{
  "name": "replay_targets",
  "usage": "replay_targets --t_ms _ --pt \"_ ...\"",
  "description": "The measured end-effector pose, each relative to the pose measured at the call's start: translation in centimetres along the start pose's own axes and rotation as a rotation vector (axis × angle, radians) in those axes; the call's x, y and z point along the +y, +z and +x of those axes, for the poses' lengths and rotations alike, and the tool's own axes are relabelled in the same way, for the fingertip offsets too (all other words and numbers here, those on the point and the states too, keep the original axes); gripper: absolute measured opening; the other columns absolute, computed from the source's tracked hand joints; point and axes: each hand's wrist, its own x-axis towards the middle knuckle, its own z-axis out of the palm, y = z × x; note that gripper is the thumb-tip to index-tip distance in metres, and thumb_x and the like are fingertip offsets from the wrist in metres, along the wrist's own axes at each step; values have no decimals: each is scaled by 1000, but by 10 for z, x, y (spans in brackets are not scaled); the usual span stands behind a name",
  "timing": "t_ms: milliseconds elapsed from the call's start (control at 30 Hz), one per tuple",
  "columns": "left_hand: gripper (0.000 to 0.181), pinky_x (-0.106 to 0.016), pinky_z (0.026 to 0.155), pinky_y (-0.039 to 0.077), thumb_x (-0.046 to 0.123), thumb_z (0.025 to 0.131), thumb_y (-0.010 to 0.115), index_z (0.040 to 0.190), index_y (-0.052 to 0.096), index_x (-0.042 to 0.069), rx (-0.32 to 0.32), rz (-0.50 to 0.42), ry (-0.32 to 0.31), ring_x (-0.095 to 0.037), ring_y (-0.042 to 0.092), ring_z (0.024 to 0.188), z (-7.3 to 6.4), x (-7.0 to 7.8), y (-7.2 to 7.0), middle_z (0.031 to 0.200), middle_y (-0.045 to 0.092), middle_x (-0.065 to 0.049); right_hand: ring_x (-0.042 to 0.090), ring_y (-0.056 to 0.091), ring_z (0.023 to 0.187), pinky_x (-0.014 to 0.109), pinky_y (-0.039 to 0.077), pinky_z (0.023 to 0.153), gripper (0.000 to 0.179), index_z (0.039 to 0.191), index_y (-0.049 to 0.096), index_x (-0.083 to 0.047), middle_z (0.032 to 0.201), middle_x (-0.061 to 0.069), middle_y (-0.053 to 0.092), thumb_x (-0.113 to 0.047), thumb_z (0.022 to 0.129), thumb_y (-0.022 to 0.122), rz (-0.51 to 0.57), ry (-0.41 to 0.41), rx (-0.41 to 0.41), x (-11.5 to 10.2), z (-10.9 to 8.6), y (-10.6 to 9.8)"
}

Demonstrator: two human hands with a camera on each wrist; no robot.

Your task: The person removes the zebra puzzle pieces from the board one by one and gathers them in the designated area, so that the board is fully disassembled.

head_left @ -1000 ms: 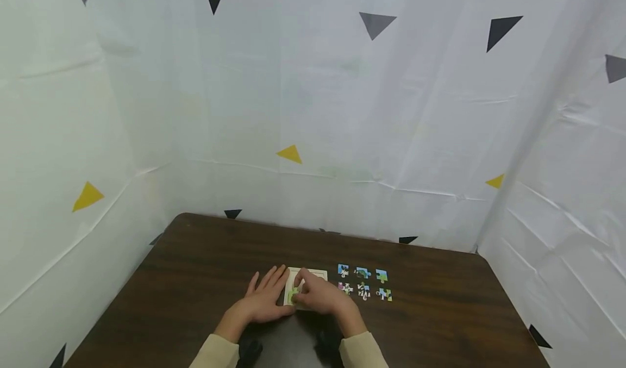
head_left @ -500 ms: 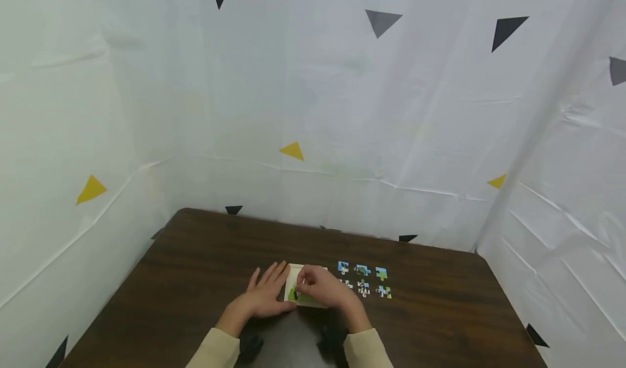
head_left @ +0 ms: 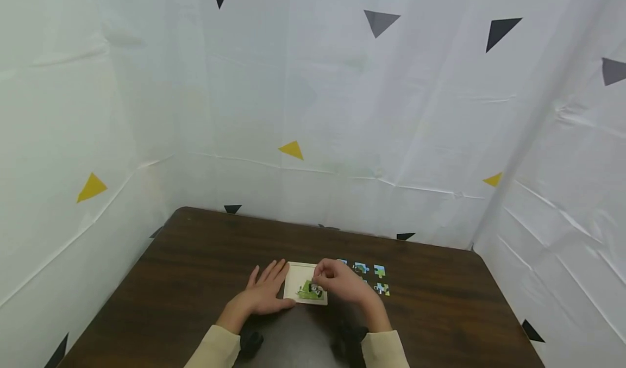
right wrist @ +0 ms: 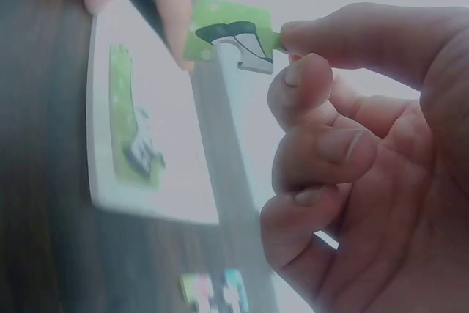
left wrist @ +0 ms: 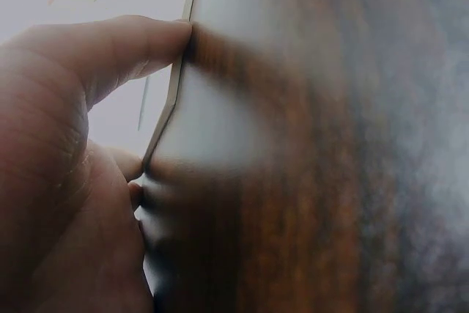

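Observation:
A pale, shallow puzzle tray (head_left: 296, 274) lies on the dark table, with green jigsaw pieces (head_left: 305, 293) joined along its near side. My left hand (head_left: 263, 297) rests against the tray's left side, fingers spread straight. Its thumb (left wrist: 146, 43) touches the near edge in the left wrist view. Above the tray's right part, my right hand (head_left: 339, 281) pinches a jigsaw piece (right wrist: 233, 38) between thumb and index finger. That piece is green with a black-outlined white shape. Its other fingers curl loosely in the right wrist view.
Several loose jigsaw pieces (head_left: 380, 270) in blue, green and white lie on the table (head_left: 430, 308) right of the tray, partly hidden by the right hand. A white curtain (head_left: 313, 85) with triangles encloses the table's back and sides.
The right hand has moved from the tray's near left corner to its right part. More of the joined green pieces shows now. The left hand has stayed in place.

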Motion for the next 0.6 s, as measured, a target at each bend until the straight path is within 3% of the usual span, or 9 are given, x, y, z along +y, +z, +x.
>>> replay_targets --t_ms 233,600 --pt "109 -68 131 -8 71 96 64 175 14 16 1 3 -12 -33 5 171 -1 1 -2 184 9 -6 12 54 74 31 48 71 17 105 68 -4 80 0 61 -19 109 64 -14 41 3 12 -23 -17" --pt "111 -68 131 -9 72 95 65 175 14 15 9 -19 -15 -34 5 170 -3 -2 -2 184 9 -7 13 56 71 29 46 65 15 103 67 -1 80 3 63 -14 108 62 -75 119 -27 41 -40 -40"
